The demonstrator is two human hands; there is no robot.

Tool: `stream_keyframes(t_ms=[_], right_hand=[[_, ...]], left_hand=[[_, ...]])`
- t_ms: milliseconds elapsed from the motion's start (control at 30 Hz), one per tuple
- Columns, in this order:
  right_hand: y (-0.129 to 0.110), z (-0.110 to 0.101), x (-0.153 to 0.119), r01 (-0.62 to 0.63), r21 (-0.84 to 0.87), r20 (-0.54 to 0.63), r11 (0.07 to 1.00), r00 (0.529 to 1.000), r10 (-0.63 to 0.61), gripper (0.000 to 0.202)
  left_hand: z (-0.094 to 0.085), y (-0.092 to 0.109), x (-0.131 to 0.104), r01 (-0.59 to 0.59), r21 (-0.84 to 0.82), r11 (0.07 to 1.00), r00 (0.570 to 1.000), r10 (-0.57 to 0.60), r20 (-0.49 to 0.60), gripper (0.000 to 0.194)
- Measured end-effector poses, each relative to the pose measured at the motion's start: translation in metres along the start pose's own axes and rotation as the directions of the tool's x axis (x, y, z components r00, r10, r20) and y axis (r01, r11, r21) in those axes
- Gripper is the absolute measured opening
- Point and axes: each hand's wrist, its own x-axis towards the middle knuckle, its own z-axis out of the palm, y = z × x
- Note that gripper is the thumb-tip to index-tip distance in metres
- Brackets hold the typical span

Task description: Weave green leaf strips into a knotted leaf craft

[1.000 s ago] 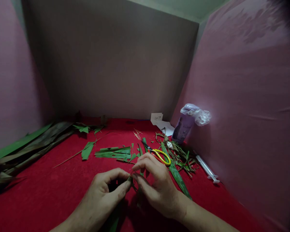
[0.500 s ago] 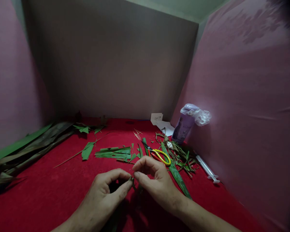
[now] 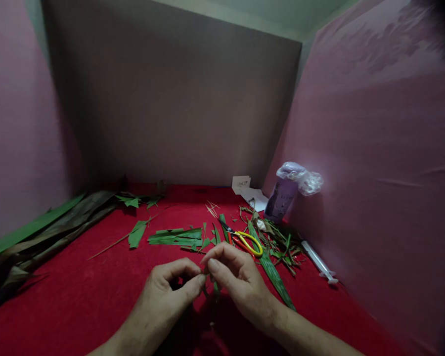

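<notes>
My left hand (image 3: 170,289) pinches a small dark green strip of leaf (image 3: 206,288) between thumb and forefinger, low in the middle of the view. Close against it, my right hand (image 3: 241,282) has its thumb and forefinger tips together at the same strip. Part of the strip hangs below the fingertips; the rest is hidden by them. Just beyond my right hand lie scissors (image 3: 250,242) with yellow and red handles. Cut green leaf pieces (image 3: 176,237) lie on the red cloth (image 3: 77,291) past my left hand.
Long leaves (image 3: 52,222) run along the left wall. To the right are a heap of stems and scraps (image 3: 282,247), a syringe (image 3: 319,262) and a purple bottle (image 3: 282,198) with plastic wrap. Thin sticks (image 3: 211,208) and white papers (image 3: 254,198) lie at the back.
My right fingertips have come closer to the left ones and closed in at the leaf strip. More of the strip now shows hanging beneath them. The view has shifted slightly.
</notes>
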Motion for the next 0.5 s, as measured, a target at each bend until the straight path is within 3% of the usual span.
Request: stream_keyframes(t_ms=[167, 333, 500], right_hand=[[0.0052, -0.0012, 0.0039, -0.071, 0.067, -0.024, 0.995, 0.997, 0.073, 0.012], [0.0064, -0.0011, 0.0064, -0.177, 0.157, 0.038, 0.972, 0.984, 0.174, 0.015], [0.0076, -0.0017, 0.0068, -0.160, 0.218, 0.076, 0.963, 0.986, 0.146, 0.018]], left_hand=[[-0.0043, -0.0011, 0.0020, 0.032, -0.073, 0.997, 0.999, -0.033, -0.020, 0.016], [-0.0048, 0.0014, 0.0022, 0.098, -0.170, 0.981, 0.995, -0.099, 0.006, 0.016], [-0.0067, 0.0006, 0.0030, 0.150, -0.249, 0.957, 0.989, -0.144, 0.041, 0.017]])
